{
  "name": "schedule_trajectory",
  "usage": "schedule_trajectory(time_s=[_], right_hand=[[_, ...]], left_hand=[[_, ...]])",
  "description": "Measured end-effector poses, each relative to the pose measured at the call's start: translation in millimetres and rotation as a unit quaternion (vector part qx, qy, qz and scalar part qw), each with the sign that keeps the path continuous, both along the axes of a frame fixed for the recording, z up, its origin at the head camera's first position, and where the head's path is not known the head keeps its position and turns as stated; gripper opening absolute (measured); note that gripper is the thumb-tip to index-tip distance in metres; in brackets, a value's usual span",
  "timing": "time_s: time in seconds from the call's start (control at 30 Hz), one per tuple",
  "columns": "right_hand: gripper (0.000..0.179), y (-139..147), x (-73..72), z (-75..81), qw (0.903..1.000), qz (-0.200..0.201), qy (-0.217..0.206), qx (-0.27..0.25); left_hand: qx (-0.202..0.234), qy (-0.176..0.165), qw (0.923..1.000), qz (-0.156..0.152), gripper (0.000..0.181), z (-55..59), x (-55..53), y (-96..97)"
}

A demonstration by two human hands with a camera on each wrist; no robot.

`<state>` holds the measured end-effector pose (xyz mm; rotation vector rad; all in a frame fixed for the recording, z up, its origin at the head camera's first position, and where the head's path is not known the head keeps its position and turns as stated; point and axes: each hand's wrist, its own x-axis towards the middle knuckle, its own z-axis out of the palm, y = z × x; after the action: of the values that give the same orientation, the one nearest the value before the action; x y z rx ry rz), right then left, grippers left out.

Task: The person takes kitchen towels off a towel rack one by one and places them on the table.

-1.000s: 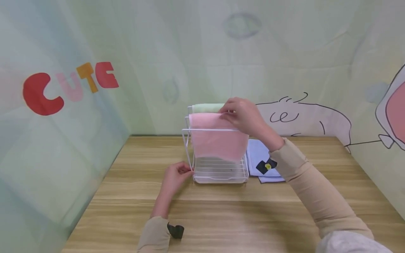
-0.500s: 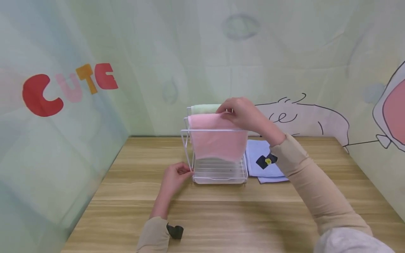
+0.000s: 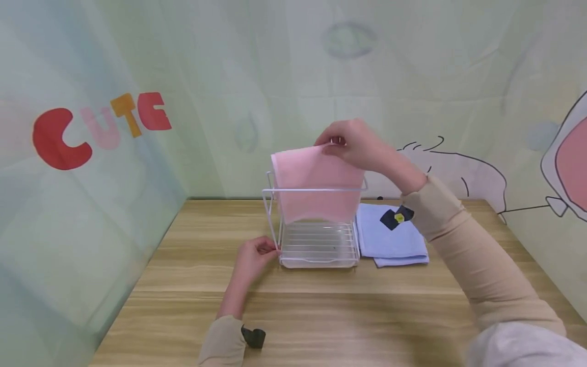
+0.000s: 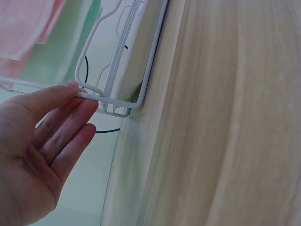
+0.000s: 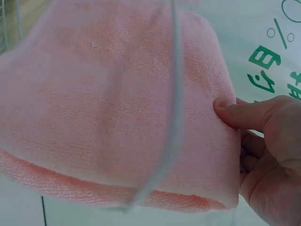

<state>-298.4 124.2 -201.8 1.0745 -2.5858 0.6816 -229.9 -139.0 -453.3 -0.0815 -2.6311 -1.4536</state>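
A white wire rack (image 3: 316, 190) with a shallow tray (image 3: 318, 263) at its base stands on the table. My left hand (image 3: 249, 259) pinches the rack's wire frame low on the left side. From above, my right hand (image 3: 356, 145) pinches the folded top edge of a pink towel (image 3: 316, 171). The towel hangs behind the front rail, its top raised above the rack. In the right wrist view the thumb lies on the towel's near face. A green towel (image 4: 61, 56) hangs behind the pink one in the left wrist view; the head view hides it.
A folded blue towel (image 3: 390, 239) lies right beside the rack on the wooden table (image 3: 321, 326). A printed curtain (image 3: 220, 76) encloses the back and sides.
My right hand has risen and shifted slightly right, lifting the pink towel higher within the rack. The green towel has gone out of sight behind it. My left hand has stayed put.
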Motion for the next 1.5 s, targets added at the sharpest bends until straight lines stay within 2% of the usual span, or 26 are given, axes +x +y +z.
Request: schedule_trajectory(time_s=[0.47,0.6,0.9,1.17,1.5], right_hand=[[0.017,12.7,4.3,68.7,0.9971,-0.034,0.067,-0.015],[0.018,17.5,7.9,83.8,0.9952,-0.06,0.075,-0.016],[0.018,38.0,15.3,113.0,0.9894,-0.086,0.109,-0.043],[0.019,73.1,18.0,120.9,0.9878,-0.108,0.108,-0.031],[0.022,127.3,16.8,108.6,0.9821,-0.161,0.096,0.019]], left_hand=[[-0.002,0.001,1.0,-0.005,0.009,0.4,-1.8,0.0],[-0.003,0.004,0.9999,-0.009,0.009,-1.0,-1.8,-1.3],[0.004,0.005,0.9999,-0.01,0.008,-1.8,0.0,-2.3],[0.011,-0.002,0.9999,-0.003,0.007,-1.4,-0.6,-0.4],[0.019,-0.002,0.9998,0.001,0.008,-1.1,0.3,0.1]])
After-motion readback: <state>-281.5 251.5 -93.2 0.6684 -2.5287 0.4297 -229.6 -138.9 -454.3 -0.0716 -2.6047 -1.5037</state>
